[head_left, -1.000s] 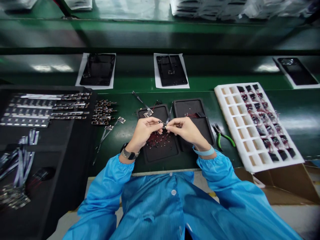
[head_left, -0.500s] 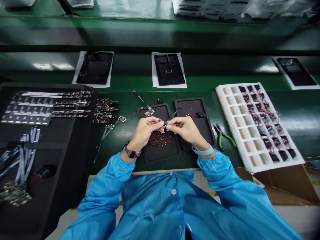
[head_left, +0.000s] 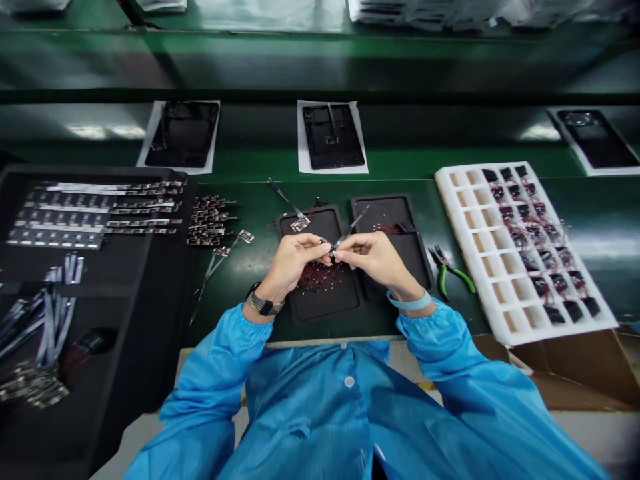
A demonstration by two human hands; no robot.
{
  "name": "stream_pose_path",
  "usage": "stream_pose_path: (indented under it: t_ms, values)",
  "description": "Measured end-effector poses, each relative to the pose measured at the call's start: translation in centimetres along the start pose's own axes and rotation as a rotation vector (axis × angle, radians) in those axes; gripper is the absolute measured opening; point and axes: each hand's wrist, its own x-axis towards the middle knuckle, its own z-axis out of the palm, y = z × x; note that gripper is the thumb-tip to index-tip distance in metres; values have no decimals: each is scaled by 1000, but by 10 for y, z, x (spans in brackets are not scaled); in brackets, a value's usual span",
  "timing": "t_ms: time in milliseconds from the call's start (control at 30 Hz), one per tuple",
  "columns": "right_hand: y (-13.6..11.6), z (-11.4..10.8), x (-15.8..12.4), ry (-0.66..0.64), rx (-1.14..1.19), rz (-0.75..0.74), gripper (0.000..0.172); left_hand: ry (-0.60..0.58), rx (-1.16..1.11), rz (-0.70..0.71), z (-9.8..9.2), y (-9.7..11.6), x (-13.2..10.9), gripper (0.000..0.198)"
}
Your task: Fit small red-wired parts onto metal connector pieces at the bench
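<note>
head view: from above, forward-down over worktop (head_left: 240, 283)

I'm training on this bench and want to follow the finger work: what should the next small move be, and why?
Probably a slight adjustment with the right hand while the left hand braces the small part: both hands pinch it close together, and a thin strip appears to slant up from it, its far end unheld.
</note>
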Motion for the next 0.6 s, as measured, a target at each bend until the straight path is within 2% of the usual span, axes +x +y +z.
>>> stream_pose_path:
  t_ms: [100, 200, 300, 400, 600]
  values:
    - [-5, -3, 0, 6, -58, -83, 33, -8, 14, 78, -3, 9, -2, 20]
    - [-6, -11, 2, 63, -245, -226, 25, 47, -30, 214, -12, 25, -6, 18]
    - [-1, -15, 4, -32, -481, -246, 14, 130, -81, 320, -26, 41, -9, 24]
    - [4, -5, 5, -139, -699, -221, 10, 169, -123, 373, -39, 50, -9, 25]
    - [7, 28, 8, 17, -894, -163, 15, 196, -120, 379, -46, 48, -5, 26]
